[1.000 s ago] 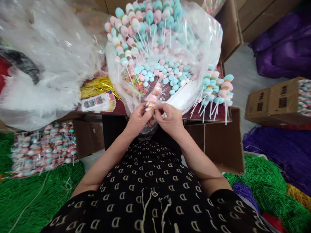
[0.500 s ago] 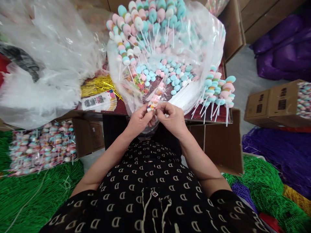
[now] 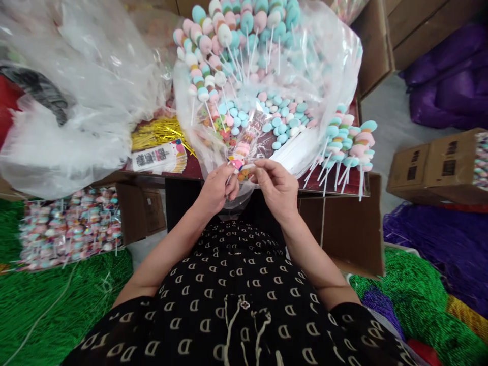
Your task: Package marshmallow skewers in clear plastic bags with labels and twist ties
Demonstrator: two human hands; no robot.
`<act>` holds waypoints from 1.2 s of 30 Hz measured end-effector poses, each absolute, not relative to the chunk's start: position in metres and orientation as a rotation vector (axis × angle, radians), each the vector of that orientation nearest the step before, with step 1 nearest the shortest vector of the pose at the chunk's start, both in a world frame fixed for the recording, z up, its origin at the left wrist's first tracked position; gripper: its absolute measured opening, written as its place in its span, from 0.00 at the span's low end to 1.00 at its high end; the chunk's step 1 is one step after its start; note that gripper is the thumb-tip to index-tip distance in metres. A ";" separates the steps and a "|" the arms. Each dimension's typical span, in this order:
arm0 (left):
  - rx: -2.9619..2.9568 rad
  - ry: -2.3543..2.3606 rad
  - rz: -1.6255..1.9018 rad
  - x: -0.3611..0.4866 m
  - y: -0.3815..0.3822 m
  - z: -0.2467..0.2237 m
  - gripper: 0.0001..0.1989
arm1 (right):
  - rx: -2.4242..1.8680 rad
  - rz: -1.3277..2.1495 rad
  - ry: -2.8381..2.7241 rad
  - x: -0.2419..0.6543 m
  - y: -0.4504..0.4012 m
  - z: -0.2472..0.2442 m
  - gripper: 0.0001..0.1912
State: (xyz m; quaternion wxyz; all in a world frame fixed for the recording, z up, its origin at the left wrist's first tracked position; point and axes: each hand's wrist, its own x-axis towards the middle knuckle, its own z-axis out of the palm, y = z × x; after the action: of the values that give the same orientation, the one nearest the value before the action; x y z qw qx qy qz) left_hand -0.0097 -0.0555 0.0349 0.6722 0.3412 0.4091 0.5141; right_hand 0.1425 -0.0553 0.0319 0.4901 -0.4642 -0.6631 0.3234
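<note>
Holding the wrapped candies (image 3: 243,148) is the left hand (image 3: 216,190) — right hand (image 3: 277,189) nearby.

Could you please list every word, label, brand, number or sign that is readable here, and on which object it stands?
"D", repeated as a pale pattern: black shirt.
Printed packets on the table: print too blurred to read.
Candy wrapper at the left hand: print too small to read.
Cardboard box at the right: dark marks, unreadable.
No brand or number is legible.
</note>
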 end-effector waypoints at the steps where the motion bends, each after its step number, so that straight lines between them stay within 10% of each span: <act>1: 0.779 0.913 1.149 -0.009 -0.056 0.036 0.22 | -1.123 0.768 -1.619 0.144 -0.053 0.034 0.09; 36: 0.634 1.028 1.264 0.001 -0.060 0.031 0.17 | -1.270 0.413 -1.884 0.127 -0.041 0.029 0.08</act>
State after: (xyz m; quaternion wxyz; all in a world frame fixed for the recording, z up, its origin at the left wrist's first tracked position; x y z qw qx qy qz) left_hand 0.0008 -0.0602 0.0305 0.6416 0.2783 0.4509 0.5546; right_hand 0.1268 -0.0414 0.0294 0.4041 -0.5032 -0.7462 0.1635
